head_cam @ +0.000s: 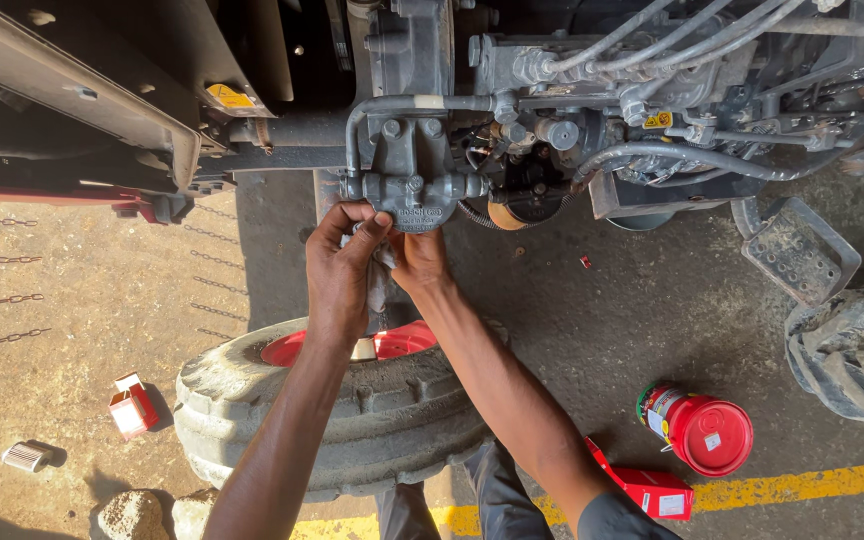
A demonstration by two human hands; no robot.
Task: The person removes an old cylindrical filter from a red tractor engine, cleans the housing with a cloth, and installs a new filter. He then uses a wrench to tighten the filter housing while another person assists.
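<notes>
- Hands raised together under grey filter housing (414, 190) on tractor engine.
- Left hand (344, 262): grip clenched on pale rag (380, 270), fingertips touching housing's lower edge.
- Right hand (418, 258): pressed beneath housing, just beside rag; cannot tell whether grip clenched or released.
- Below arms: tyre (352, 410) with red rim.
- On floor: red can (700, 428), red boxes (132, 405).

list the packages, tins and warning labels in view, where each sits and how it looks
Open red and white carton: on the ground, left of the tyre.
Red box: beside the yellow line, flat and oblong.
Red tin: lying on its side, round.
Yellow round label: upper left panel.
Small yellow label: among the hoses.
</notes>
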